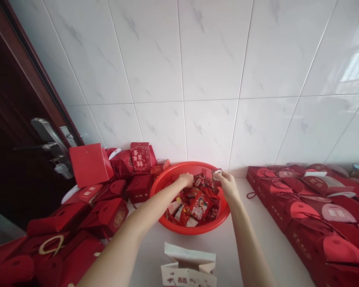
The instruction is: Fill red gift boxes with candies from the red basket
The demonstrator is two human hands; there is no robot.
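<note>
A red plastic basket [194,230] holds a heap of small wrapped snack packets [200,205], mostly red, with some white and pink ones. My left hand [186,180] reaches into its far side, fingers curled down; what they hold, if anything, is hidden. Over the basket's right rim, my right hand [229,185] pinches a small dark red packet [216,177] with a white label between thumb and fingers. In front of the basket stands a white paper bag [187,276], its top open and dark lettering on its front.
Red gift boxes [107,217] are piled on the left, some with loop handles. More red boxes [305,223] stand in close rows on the right. Behind is a tiled wall [209,131]; a dark door [14,99] with a metal handle is at far left.
</note>
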